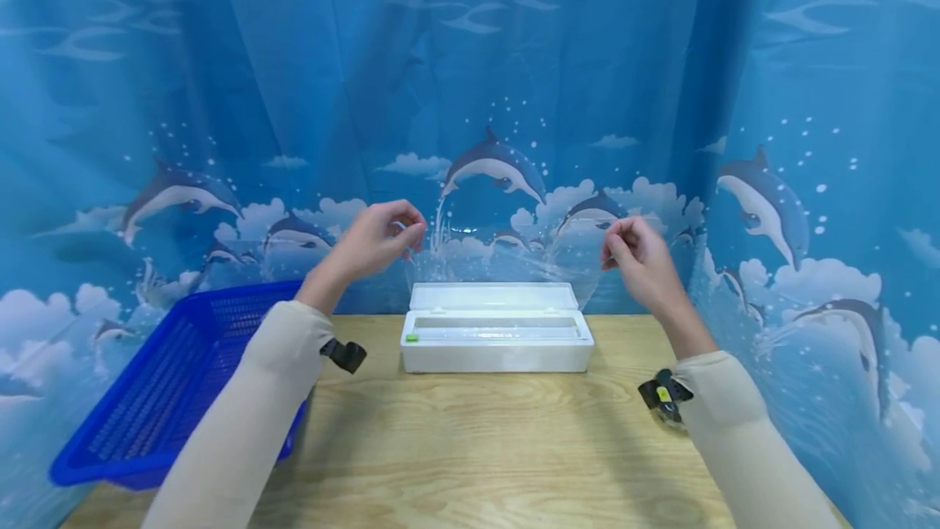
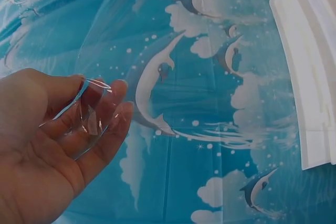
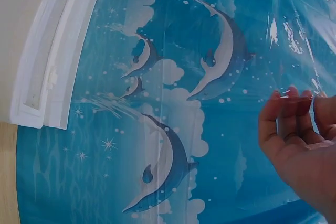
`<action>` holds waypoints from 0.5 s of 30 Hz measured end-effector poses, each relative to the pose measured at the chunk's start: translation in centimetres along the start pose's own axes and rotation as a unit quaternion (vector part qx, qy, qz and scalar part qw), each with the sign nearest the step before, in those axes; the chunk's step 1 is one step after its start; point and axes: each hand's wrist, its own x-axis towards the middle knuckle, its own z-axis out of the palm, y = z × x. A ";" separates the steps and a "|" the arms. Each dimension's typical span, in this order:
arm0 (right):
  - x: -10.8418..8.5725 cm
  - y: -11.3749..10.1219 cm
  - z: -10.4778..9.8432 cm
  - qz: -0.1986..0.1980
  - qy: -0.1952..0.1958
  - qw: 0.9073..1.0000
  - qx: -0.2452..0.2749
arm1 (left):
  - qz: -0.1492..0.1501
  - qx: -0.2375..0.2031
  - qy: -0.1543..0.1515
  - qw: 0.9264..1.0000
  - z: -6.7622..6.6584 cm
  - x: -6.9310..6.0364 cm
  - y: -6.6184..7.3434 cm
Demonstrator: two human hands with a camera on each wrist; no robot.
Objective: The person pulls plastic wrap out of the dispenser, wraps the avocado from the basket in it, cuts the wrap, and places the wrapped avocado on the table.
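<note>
A white cling film dispenser (image 1: 497,358) sits on the table with its long lid (image 1: 494,296) tipped back. Clear cling film (image 3: 292,35) stretches in the air between both hands, above and behind the dispenser. My left hand (image 1: 378,239) pinches one corner of it between thumb and fingers, where the film bunches in the left wrist view. The other upper corner is pinched by my right hand (image 1: 642,264), level with the left. The film is so transparent that its lower edge is hard to make out; whether it still joins the roll I cannot tell.
A blue plastic basket (image 1: 128,398) stands at the table's left, partly behind the left forearm. A small green piece (image 1: 412,338) sits at the dispenser's left end. Behind the wooden table (image 1: 470,447) hangs a dolphin-print curtain (image 1: 514,64), also along both sides.
</note>
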 end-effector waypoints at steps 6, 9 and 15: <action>-2.8 0.0 -0.8 -0.011 -0.012 1.000 0.008 | 0.022 -0.015 -0.012 1.000 1.2 -2.4 0.0; -4.2 0.0 -1.1 -0.008 -0.023 1.000 0.007 | 0.020 -0.024 -0.030 0.999 1.7 -3.7 -0.1; -6.5 0.3 -0.9 -0.001 -0.063 0.998 0.020 | 0.012 -0.041 -0.065 0.997 2.4 -6.0 -0.5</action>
